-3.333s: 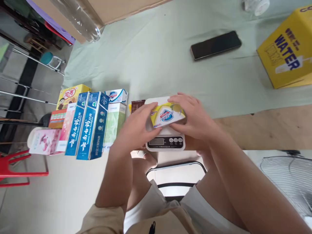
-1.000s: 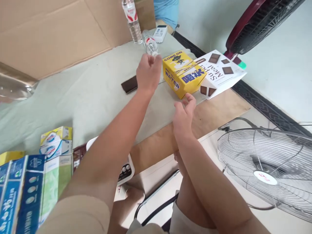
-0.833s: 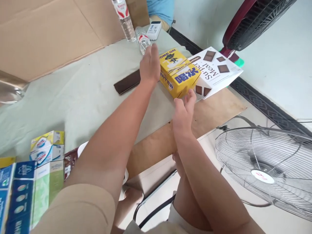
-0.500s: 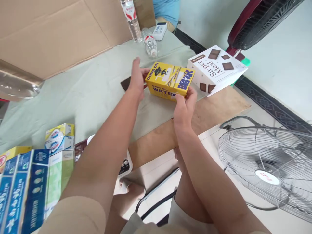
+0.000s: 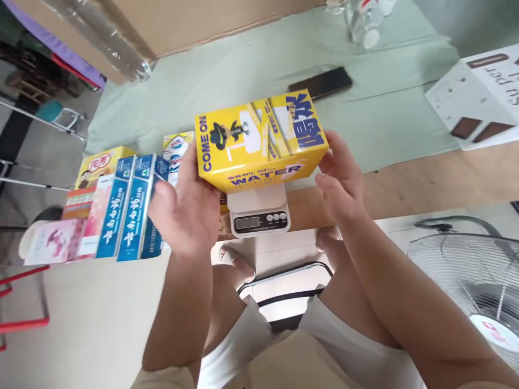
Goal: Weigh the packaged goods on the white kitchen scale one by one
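I hold a yellow box printed "COME ON WATER" [image 5: 255, 143] between both hands, just above a small white kitchen scale [image 5: 258, 212]. My left hand [image 5: 184, 208] grips the box's left end with curled fingers. My right hand [image 5: 343, 178] clasps its right end. The scale's display and buttons show below the box; its platform is mostly hidden by the box.
A row of blue toothpaste boxes [image 5: 125, 213] and other small cartons [image 5: 97, 167] stands left of the scale. A black phone [image 5: 320, 84] lies on the green cloth [image 5: 385, 108]. A white "Super Meal" box [image 5: 474, 100] sits far right. A fan [image 5: 482, 286] stands on the floor at right.
Both hands lifted the yellow box from beside the white box and carried it toward me, over the scale. The head turned back left and down to the scale.
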A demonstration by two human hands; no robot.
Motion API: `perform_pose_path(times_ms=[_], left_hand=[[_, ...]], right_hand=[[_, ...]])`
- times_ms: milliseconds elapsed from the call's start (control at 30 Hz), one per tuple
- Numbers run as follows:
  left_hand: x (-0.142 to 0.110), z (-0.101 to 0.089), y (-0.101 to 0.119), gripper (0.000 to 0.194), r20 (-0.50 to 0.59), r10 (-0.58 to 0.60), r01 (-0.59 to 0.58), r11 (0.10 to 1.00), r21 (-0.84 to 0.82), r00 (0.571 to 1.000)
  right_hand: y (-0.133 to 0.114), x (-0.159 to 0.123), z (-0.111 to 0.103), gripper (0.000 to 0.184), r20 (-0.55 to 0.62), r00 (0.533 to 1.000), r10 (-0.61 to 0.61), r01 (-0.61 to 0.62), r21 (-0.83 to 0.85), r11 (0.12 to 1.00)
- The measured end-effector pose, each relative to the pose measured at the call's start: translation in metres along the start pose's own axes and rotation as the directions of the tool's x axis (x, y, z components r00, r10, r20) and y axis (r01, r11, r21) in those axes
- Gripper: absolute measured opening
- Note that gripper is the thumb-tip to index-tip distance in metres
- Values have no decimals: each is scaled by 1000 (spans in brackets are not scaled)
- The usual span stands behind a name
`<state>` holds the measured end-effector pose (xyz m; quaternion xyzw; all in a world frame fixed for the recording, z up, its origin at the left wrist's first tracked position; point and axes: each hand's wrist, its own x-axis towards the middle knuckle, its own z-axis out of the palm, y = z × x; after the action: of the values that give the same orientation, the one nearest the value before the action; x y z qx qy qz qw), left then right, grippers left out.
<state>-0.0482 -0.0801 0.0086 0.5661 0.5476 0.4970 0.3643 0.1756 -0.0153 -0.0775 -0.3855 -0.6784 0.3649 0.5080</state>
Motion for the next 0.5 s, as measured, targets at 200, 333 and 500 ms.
perform_pose_path(times_ms=[200,333,500], left_hand=[[-30,-24,-40,81,-107,-63,55,996,-69,992],[-32,-36,-56,64,-218,-160,115,972,-206,963],[-36,-46,-67,56,-287,-128,47,961,-273,949]], right_hand=[[12,-1,22,38,-89,986,139,-115,231,966],[20,18,32,33,-212,952,219,-153,292,944],[21,33,49,38,-290,910,297,-201,318,926]])
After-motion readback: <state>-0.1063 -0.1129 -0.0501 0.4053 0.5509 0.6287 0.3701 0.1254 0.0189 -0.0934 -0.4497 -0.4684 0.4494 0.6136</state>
